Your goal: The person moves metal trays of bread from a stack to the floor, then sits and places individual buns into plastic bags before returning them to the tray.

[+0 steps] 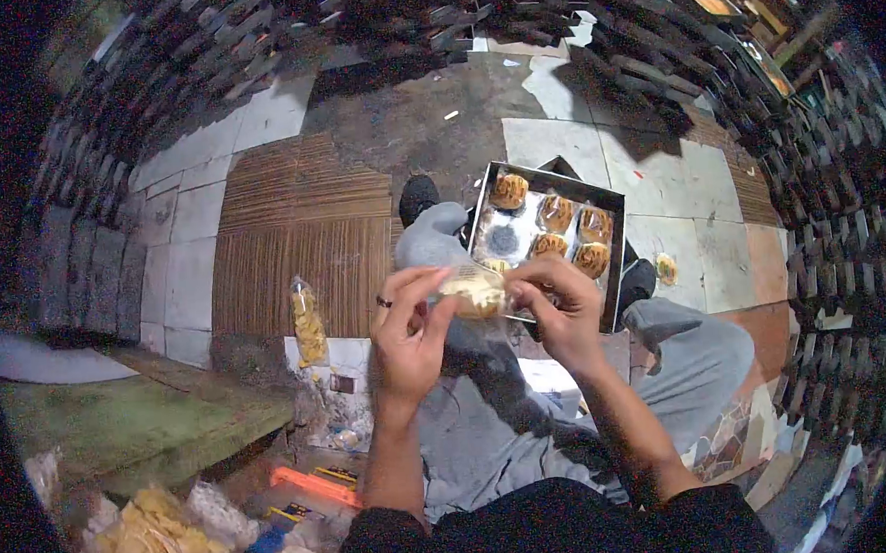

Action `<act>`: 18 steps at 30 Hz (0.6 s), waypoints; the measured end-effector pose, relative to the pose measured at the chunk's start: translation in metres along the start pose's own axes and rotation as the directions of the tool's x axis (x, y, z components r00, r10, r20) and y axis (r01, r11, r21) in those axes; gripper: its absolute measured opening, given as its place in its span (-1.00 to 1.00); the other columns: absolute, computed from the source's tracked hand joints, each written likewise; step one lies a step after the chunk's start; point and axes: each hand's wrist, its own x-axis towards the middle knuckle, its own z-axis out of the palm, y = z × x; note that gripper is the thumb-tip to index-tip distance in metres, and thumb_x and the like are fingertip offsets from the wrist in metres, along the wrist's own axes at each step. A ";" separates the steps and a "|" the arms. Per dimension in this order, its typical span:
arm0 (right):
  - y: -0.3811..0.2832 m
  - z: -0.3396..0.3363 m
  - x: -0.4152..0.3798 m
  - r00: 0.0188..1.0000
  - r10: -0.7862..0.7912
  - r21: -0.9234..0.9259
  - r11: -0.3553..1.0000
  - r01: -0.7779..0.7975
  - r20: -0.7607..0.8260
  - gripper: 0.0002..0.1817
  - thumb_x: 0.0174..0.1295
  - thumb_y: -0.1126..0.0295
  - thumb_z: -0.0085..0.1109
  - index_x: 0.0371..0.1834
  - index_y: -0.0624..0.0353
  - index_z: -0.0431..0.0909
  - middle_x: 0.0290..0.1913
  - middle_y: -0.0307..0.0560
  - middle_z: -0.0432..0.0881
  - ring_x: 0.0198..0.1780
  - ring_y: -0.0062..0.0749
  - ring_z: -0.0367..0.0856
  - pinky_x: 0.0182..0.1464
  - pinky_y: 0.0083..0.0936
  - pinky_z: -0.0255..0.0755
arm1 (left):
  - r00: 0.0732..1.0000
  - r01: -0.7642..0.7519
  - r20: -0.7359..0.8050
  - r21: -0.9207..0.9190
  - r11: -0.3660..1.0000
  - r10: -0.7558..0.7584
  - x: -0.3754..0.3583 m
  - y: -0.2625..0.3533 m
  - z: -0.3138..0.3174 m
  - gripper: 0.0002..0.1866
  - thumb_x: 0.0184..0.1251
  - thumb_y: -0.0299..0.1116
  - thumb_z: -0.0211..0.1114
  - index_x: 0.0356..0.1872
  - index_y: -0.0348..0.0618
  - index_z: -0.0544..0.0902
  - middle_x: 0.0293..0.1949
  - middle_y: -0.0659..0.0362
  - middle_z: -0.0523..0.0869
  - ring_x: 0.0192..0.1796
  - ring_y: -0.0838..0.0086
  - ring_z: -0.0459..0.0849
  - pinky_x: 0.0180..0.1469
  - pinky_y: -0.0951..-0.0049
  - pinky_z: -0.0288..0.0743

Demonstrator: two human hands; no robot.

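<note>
Above my lap, a round bun in a clear plastic wrapper [476, 297] is held between my two hands. My left hand [409, 330], with a dark ring on one finger, grips its left side with thumb and fingers. At the right edge, my right hand [562, 310] pinches the wrapper between thumb and fingers. Just beyond the hands, a square tray [532, 213] holds several brown-topped buns [556, 213] in clear wrapping. My hands and the held bun hide the tray's near part.
A bag of yellow pieces [308, 324] stands on the floor to the left. Nearer, by a green bench [139, 408], lie an orange tool [314, 486] and a bag of yellowish items [156, 542]. A small wrapped item [667, 270] lies right of my foot.
</note>
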 end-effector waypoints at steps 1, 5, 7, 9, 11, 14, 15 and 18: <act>-0.004 -0.001 0.004 0.992 -0.125 -0.095 0.987 0.126 0.016 -0.86 0.22 0.49 0.40 -0.16 0.22 0.74 -0.23 -0.10 0.72 -0.21 -0.36 0.70 -0.15 -0.53 0.54 | 0.996 -0.089 -0.009 -0.054 0.995 0.088 0.004 -0.010 0.007 -0.74 0.31 -0.55 0.43 0.01 -0.19 0.72 -0.10 0.08 0.72 -0.09 0.40 0.70 -0.11 0.48 0.58; -0.054 -0.015 -0.014 0.880 -0.468 -0.322 0.849 0.419 -0.087 -0.87 0.18 0.47 0.42 -0.22 0.23 0.74 -0.20 -0.06 0.71 -0.25 -0.29 0.68 -0.14 -0.52 0.54 | 0.980 -0.192 -0.102 -0.279 0.941 0.170 0.006 -0.005 0.013 -0.90 0.40 -0.56 0.36 -0.13 -0.26 0.67 -0.18 0.06 0.69 -0.24 0.46 0.70 -0.25 0.50 0.57; -0.009 -0.022 -0.013 0.948 -0.285 -0.181 0.949 0.259 -0.139 -0.89 0.21 0.47 0.38 -0.24 0.24 0.74 -0.20 -0.06 0.70 -0.23 -0.29 0.67 -0.10 -0.51 0.53 | 1.000 0.018 0.003 -0.256 0.966 -0.018 -0.010 0.009 0.005 -0.93 0.42 -0.54 0.34 -0.15 -0.25 0.66 -0.19 0.09 0.68 -0.27 0.48 0.69 -0.27 0.53 0.56; 0.031 -0.036 -0.025 0.944 0.329 0.312 0.901 -0.302 -0.036 -0.90 0.30 0.47 0.27 -0.27 0.28 0.72 -0.22 -0.08 0.70 -0.16 -0.34 0.64 -0.02 -0.45 0.49 | 0.971 0.233 0.015 -0.302 0.924 -0.240 -0.020 0.019 0.014 -0.93 0.40 -0.54 0.34 -0.18 -0.23 0.62 -0.27 0.15 0.64 -0.38 0.55 0.64 -0.41 0.62 0.49; 0.033 -0.043 -0.042 0.994 0.112 0.213 0.971 -0.109 -0.003 -0.90 0.30 0.49 0.28 -0.27 0.32 0.71 -0.24 -0.13 0.72 -0.16 -0.44 0.63 -0.03 -0.45 0.48 | 0.981 0.187 0.011 -0.275 0.943 -0.192 -0.028 0.023 0.017 -0.93 0.38 -0.55 0.35 -0.21 -0.23 0.62 -0.29 0.16 0.64 -0.38 0.54 0.64 -0.39 0.60 0.50; 0.010 -0.051 -0.041 0.978 0.207 0.297 0.933 -0.202 0.015 -0.88 0.27 0.46 0.35 -0.25 0.31 0.72 -0.28 -0.15 0.73 -0.14 -0.50 0.66 0.01 -0.49 0.51 | 0.998 0.030 -0.057 -0.143 0.989 -0.039 -0.035 0.015 0.021 -0.91 0.34 -0.54 0.39 -0.29 -0.22 0.62 -0.35 0.17 0.65 -0.37 0.51 0.64 -0.30 0.51 0.53; 0.006 -0.050 -0.032 0.985 0.169 0.307 0.939 -0.155 -0.021 -0.90 0.27 0.48 0.35 -0.26 0.31 0.74 -0.29 -0.15 0.72 -0.23 -0.54 0.62 -0.12 -0.56 0.48 | 0.999 0.016 -0.040 -0.087 0.996 -0.020 -0.024 0.035 0.021 -0.90 0.34 -0.51 0.42 -0.29 -0.24 0.63 -0.38 0.15 0.67 -0.37 0.48 0.65 -0.28 0.46 0.54; 0.004 -0.046 -0.011 0.997 0.074 0.214 0.974 -0.074 0.010 -0.88 0.31 0.45 0.34 -0.24 0.29 0.75 -0.32 -0.19 0.71 -0.38 -0.62 0.57 -0.30 -0.61 0.44 | 0.998 0.067 -0.016 -0.027 0.997 -0.067 -0.008 0.047 0.033 -0.86 0.32 -0.47 0.45 -0.29 -0.27 0.64 -0.40 0.10 0.72 -0.38 0.38 0.69 -0.28 0.37 0.54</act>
